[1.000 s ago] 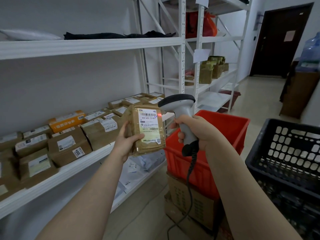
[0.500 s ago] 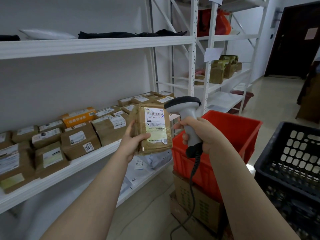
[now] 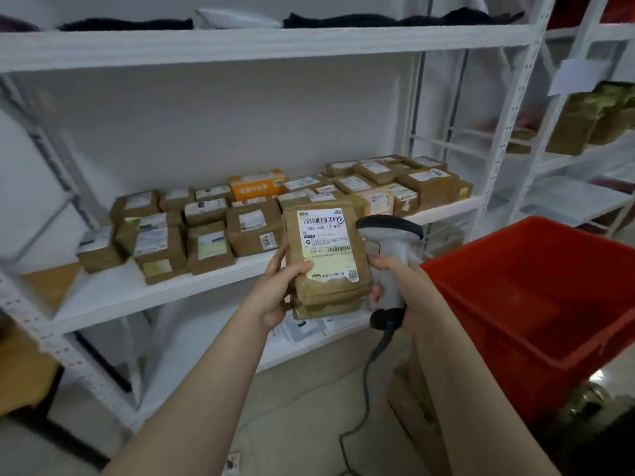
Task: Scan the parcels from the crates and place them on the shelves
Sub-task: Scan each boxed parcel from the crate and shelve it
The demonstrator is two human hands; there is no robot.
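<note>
Head view, the only one we've got. Our left hand (image 3: 275, 297) is gripping the parcel (image 3: 326, 262) by its lower left edge, with the thumb lying across the front just under the label (image 3: 326, 242). The parcel is up in the air, label facing us, in front of the middle shelf (image 3: 113, 297) and just left of the red crate (image 3: 532, 297). Our right hand (image 3: 409, 293) is wrapped round the handle of the scanner (image 3: 390, 235), whose head sits right beside the parcel's right edge.

We see no beam on the label, so we can't tell if the read went through. If it hasn't, we'd back the scanner off a bit and aim it square at the top barcode, because this close and side-on it probably won't catch. The thumb is clear of both barcodes, which is good.

For shelving, the bare patch at the front of the shelf, left of the boxes (image 3: 213, 242), looks easiest. We'd lay it flat with the label up. It also seems worth keeping the cable (image 3: 369, 372) away from the crate rim as we reach over.
</note>
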